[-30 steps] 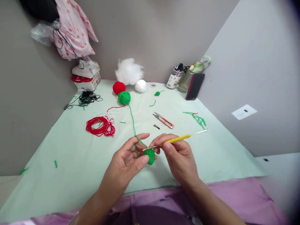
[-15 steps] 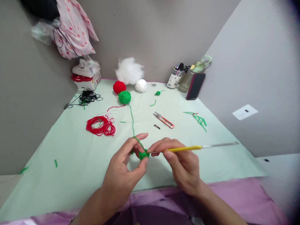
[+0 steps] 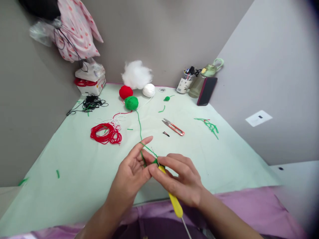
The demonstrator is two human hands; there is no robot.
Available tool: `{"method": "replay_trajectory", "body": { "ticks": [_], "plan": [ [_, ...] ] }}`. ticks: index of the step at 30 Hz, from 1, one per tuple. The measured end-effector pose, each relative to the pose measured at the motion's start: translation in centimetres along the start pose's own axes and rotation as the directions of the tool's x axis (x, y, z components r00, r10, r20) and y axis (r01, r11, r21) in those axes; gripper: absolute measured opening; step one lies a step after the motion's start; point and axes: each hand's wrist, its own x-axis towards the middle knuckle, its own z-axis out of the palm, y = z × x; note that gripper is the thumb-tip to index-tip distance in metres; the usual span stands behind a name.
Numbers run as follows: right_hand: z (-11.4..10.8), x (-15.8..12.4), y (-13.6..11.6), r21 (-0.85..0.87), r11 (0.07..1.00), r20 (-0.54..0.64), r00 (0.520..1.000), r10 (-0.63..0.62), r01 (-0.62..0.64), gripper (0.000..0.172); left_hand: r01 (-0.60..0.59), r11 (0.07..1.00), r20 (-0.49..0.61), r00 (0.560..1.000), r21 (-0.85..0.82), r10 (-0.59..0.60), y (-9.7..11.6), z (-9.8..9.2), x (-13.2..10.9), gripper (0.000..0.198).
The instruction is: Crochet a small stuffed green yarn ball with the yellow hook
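Note:
Between the thumb and fingers of my left hand is a small green crochet piece, mostly covered by fingertips. Green yarn runs from the green yarn ball over my raised left index finger down to the piece. My right hand grips a crochet hook with a yellow handle; its thin metal tip pokes up beside the piece, and the other metal end points down toward my lap. My hands meet at the piece, the right fingertips touching it.
Beyond my hands lie orange thread snips, a small dark clip, a red yarn coil and green scraps. Farther back are red and white yarn balls, white stuffing, a bottle and a phone.
The crochet hook has swung from pointing right to pointing down toward me. My right hand has moved left, closer to my left hand, and the green piece is now more hidden.

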Motion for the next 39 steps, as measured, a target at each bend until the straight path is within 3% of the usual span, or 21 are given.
{"method": "replay_trajectory", "body": {
  "ticks": [2, 4, 8, 10, 11, 13, 15, 18, 20, 22, 25, 28, 30, 35, 39],
  "plan": [
    [0.0, -0.1, 0.1, 0.168, 0.984, -0.029, 0.997, 0.072, -0.066, 0.028, 0.106, 0.985, 0.052, 0.994, -0.134, -0.100, 0.2, 0.1, 0.2, 0.068],
    [-0.1, 0.0, 0.3, 0.402, 0.900, -0.038, 0.979, 0.199, -0.167, 0.024, 0.159, 0.971, 0.075, 0.986, -0.178, -0.148, 0.6, 0.0, 0.4, 0.069],
    [-0.2, 0.4, 0.6, 0.760, 0.508, 0.099, 0.846, 0.524, -0.404, 0.021, 0.107, 0.988, 0.077, 0.992, -0.108, -0.099, 1.1, -0.2, 0.5, 0.055],
    [0.1, 0.6, 0.7, 0.833, 0.347, 0.176, 0.800, 0.573, -0.432, 0.019, 0.057, 0.997, 0.060, 0.997, -0.049, -0.054, 0.9, -0.2, 0.4, 0.051],
    [0.2, 0.7, 0.6, 0.845, 0.316, 0.194, 0.797, 0.572, -0.432, 0.018, 0.037, 0.999, 0.059, 0.998, -0.019, -0.036, 0.7, -0.2, 0.4, 0.049],
    [0.6, 0.9, 0.5, 0.823, 0.353, 0.197, 0.807, 0.557, -0.445, 0.016, 0.013, 0.999, 0.049, 0.999, 0.035, -0.015, 0.3, -0.1, 0.4, 0.046],
    [0.8, 0.9, 0.2, 0.769, 0.455, 0.156, 0.822, 0.547, -0.449, 0.017, -0.017, 0.997, 0.005, 1.000, 0.075, 0.016, -0.1, 0.1, 0.3, 0.044],
    [0.8, 0.4, -0.2, 0.586, 0.706, 0.050, 0.887, 0.459, -0.398, 0.024, -0.069, 0.995, -0.088, 0.993, 0.067, 0.075, -0.3, 0.6, 0.3, 0.046],
    [0.7, 0.0, -0.3, 0.396, 0.864, -0.007, 0.940, 0.342, -0.311, 0.033, -0.030, 0.999, -0.074, 0.997, -0.026, 0.028, -0.2, 0.7, 0.3, 0.048],
    [0.6, -0.3, -0.3, 0.309, 0.919, -0.033, 0.963, 0.268, -0.245, 0.040, 0.093, 0.981, 0.009, 0.996, -0.169, -0.093, 0.0, 0.7, 0.5, 0.047],
    [0.6, 0.0, 0.2, 0.499, 0.812, -0.051, 0.925, 0.376, -0.303, 0.030, 0.245, 0.919, 0.123, 0.969, -0.310, -0.217, 0.4, 0.2, 0.8, 0.042],
    [0.7, 0.6, 0.7, 0.757, 0.522, 0.012, 0.807, 0.590, -0.393, 0.020, 0.206, 0.932, 0.084, 0.978, -0.298, -0.190, 0.6, -0.1, 0.8, 0.039],
    [0.9, 0.9, 0.8, 0.826, 0.376, 0.108, 0.772, 0.627, -0.421, 0.017, 0.142, 0.967, 0.064, 0.989, -0.213, -0.131, 0.6, -0.1, 0.6, 0.038],
    [1.3, 1.0, 0.8, 0.812, 0.337, 0.198, 0.767, 0.610, -0.477, 0.014, -0.011, 0.999, 0.052, 0.999, 0.038, 0.009, 0.4, 0.2, 0.2, 0.040],
    [1.2, 1.1, 1.1, 0.841, 0.156, 0.306, 0.692, 0.654, -0.519, 0.018, -0.030, 0.996, 0.030, 0.999, 0.086, 0.028, 0.6, -0.1, 0.2, 0.050]
  ]
}}
